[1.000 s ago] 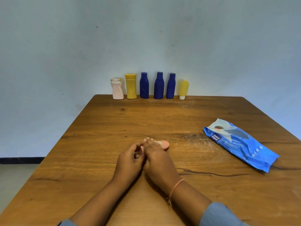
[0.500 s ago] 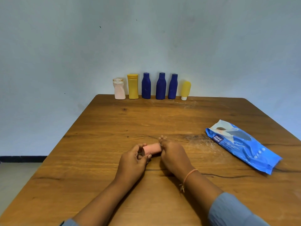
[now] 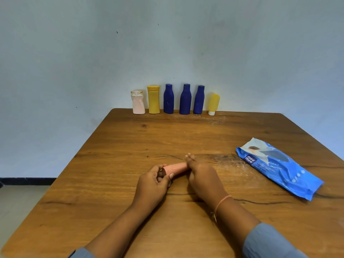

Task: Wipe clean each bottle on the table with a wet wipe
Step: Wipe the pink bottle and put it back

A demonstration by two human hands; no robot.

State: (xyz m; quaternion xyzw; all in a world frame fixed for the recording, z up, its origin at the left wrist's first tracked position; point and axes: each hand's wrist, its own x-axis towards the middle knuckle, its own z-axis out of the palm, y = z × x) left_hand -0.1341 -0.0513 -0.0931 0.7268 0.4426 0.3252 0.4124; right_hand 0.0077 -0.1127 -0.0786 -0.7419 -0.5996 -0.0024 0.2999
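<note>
Pink bottle held crosswise between both hands

Position: near the front middle of the tabletop; whether it rests on the wood or is held just above it cannot be told. Its long axis runs left to right. The left hand pinches the left end between thumb and curled fingers. The right hand covers the right end, back uppermost, fingertips pointing away; whether it curls round the bottle is hidden, and no wipe is visible.

Judgement: any wiping stroke would run along that axis, the left hand steadying.

The pack of wipes lies well apart to the right, nearer the right hand. A row of bottles stands upright at the far edge, beyond both hands
</note>
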